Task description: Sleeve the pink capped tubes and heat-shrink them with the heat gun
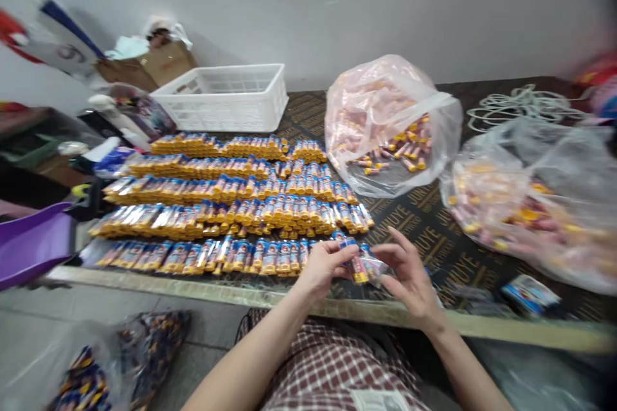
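Note:
My left hand (326,264) pinches a small packet (359,268) with a blue printed top and a yellow lower end, just above the table's front edge. Clear plastic wrapper (375,266) sticks out from the packet's right side. My right hand (409,275) has its thumb and forefinger on either side of that wrapper, while its other fingers are raised and spread. Left of my hands, stacked rows of similar blue-and-yellow packets (284,205) cover the table; the nearest row (241,255) runs along the front edge.
Behind the rows stands a white plastic basket (222,109). A clear bag (385,122) of small pink-and-yellow pieces lies at the back, and another bag (525,205) at the right. A blue-and-white pack (530,294), coiled cord (525,108) and purple dustpan (33,244) are also around.

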`<state>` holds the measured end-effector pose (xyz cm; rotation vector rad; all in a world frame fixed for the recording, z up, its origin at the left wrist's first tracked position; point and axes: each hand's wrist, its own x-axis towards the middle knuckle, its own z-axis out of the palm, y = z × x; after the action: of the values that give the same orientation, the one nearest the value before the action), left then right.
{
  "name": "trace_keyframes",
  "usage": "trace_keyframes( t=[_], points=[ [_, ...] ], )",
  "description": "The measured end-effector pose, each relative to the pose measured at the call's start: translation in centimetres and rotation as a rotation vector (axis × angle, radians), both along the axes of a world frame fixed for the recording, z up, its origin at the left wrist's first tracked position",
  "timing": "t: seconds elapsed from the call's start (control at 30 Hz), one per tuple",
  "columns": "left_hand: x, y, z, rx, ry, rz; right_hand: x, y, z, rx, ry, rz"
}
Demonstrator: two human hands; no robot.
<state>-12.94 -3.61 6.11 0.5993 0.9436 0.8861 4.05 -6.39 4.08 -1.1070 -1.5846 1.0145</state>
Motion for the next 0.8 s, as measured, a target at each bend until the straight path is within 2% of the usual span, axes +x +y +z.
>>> trace_keyframes(
  t=[0.07, 0.13, 0.23, 0.3, 0.37, 0.43, 0.5, 0.6, 0.67, 0.73, 0.77, 0.8],
  points=[
    [-0.7, 0.4, 0.1, 0.039, 0.035, -0.003, -0.1, 0.2, -0.3, -0.104, 0.006, -0.014],
    [-2.3, 1.1, 0.6, 0.127, 0.097, -0.014, -0.3, 0.3, -0.4, -0.131, 0.011, -0.061],
    [-6.6, 3.1, 1.7, 0.279, 0.308, 0.030, -0.2, 0.6, -0.1, -0.088, 0.003, -0.228],
    [-10.4, 5.2, 2.4, 0.345, 0.644, 0.157, 0.2, 0.7, 0.3, -0.070, -0.006, -0.308],
    [-13.9, 7.5, 2.5, 0.373, 1.162, 0.297, 0.6, 0.9, 0.5, -0.071, -0.010, -0.327],
    [-16.4, 9.5, 2.3, 0.322, 1.548, 0.291, 0.8, 1.0, 0.5, -0.073, -0.016, -0.316],
    [-17.6, 10.6, 2.0, 0.269, 1.756, 0.202, 0.8, 1.1, 0.3, -0.065, -0.027, -0.298],
    [-16.7, 10.4, 2.4, 0.299, 1.905, 0.122, 0.4, 1.0, 0.3, -0.047, -0.045, -0.284],
    [-14.6, 9.3, 3.1, 0.383, 1.915, 0.190, 0.1, 0.7, 0.4, -0.040, -0.047, -0.267],
    [-11.7, 7.7, 3.4, 0.501, 1.703, 0.276, -0.3, 0.3, 0.7, -0.041, -0.032, -0.231],
    [-10.0, 6.8, 3.3, 0.552, 1.483, 0.245, -0.5, 0.1, 0.9, -0.046, -0.017, -0.211],
    [-8.1, 5.9, 3.0, 0.551, 1.213, 0.144, -0.7, -0.1, 1.0, -0.049, 0.003, -0.192]
  ],
)
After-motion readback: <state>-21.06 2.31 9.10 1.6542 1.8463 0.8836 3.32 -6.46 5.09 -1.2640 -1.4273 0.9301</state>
